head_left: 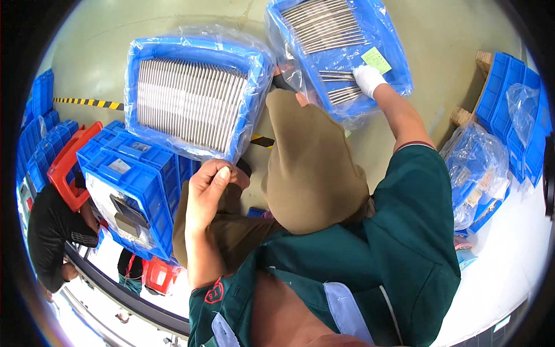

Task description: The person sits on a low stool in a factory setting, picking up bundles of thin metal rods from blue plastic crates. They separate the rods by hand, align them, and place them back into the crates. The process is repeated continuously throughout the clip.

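Observation:
My right hand [368,80], in a white glove, is closed at the right ends of a few thin metal rods [337,76] in the lined blue crate [399,69] at the far right. More metal rods [321,26] lie in rows there, with a yellow-green slip [376,59] beside them. Bare and with its thumb uppermost, my left hand [209,186] is curled shut next to the near rim of another lined blue crate [191,45]. Its fingertips are partly hidden, so I cannot make out what they hold. That crate carries a dense row of metal rods [191,101].
Stacked blue crates [124,185] stand left of my legs, near a red stool [72,168] and a person in black [55,231]. On the right are a plastic-covered crate [477,173] and upright blue crates [514,98]. Yellow-black tape [87,103] marks the floor.

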`<state>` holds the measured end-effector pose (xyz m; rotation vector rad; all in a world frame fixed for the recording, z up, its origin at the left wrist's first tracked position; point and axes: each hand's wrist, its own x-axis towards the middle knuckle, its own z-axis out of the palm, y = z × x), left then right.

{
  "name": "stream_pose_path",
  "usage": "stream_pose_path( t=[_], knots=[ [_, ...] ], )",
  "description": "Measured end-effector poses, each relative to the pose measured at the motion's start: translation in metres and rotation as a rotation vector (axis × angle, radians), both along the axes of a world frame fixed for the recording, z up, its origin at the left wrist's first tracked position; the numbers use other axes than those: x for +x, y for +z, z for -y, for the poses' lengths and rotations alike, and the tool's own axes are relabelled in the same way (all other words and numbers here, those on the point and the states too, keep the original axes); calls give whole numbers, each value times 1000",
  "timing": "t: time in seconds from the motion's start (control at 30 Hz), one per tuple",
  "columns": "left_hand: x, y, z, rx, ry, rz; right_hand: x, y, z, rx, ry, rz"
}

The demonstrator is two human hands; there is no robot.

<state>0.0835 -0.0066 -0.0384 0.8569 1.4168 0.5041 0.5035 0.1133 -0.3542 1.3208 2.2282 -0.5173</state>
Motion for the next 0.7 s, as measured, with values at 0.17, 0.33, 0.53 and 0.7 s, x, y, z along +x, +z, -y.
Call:
stream_pose_path(
  t=[0.17, 0.33, 0.53, 0.7],
  knots=[
    [3, 7, -1, -53, 20, 2, 1, 24, -10, -72, 14, -24],
    [4, 9, -3, -82, 17, 26, -1, 12, -15, -134, 106, 68],
    [3, 7, -3, -67, 14, 19, -8, 7, -16, -119, 192, 82],
    [3, 5, -2, -14, 3, -6, -4, 17, -12, -97, 152, 33]
  ],
)
